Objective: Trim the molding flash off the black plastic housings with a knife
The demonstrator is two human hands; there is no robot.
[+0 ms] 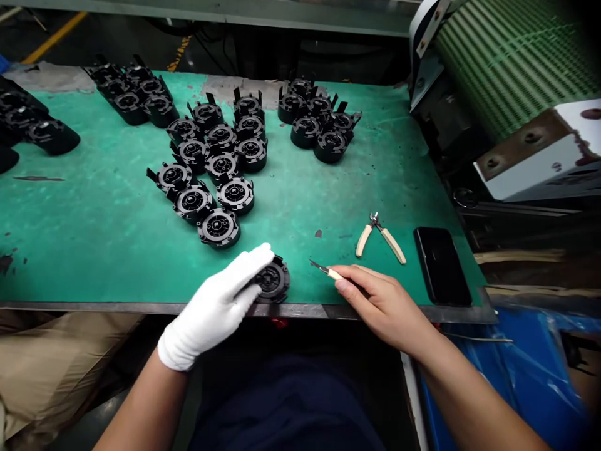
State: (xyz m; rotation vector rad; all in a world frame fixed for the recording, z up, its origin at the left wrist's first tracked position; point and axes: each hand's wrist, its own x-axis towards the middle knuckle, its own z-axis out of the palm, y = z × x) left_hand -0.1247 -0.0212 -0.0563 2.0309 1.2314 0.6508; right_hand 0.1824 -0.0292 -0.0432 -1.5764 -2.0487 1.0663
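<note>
My left hand, in a white glove, is closed on a round black plastic part at the near edge of the green table mat. My bare right hand pinches a small knife with a pale handle, its blade pointing left toward the part with a small gap between them. Several more round black parts stand in a cluster on the mat behind.
Pale-handled cutters and a black phone lie to the right. More black parts sit at the back right, back left and far left. A green conveyor belt rises at right; blue plastic lies below.
</note>
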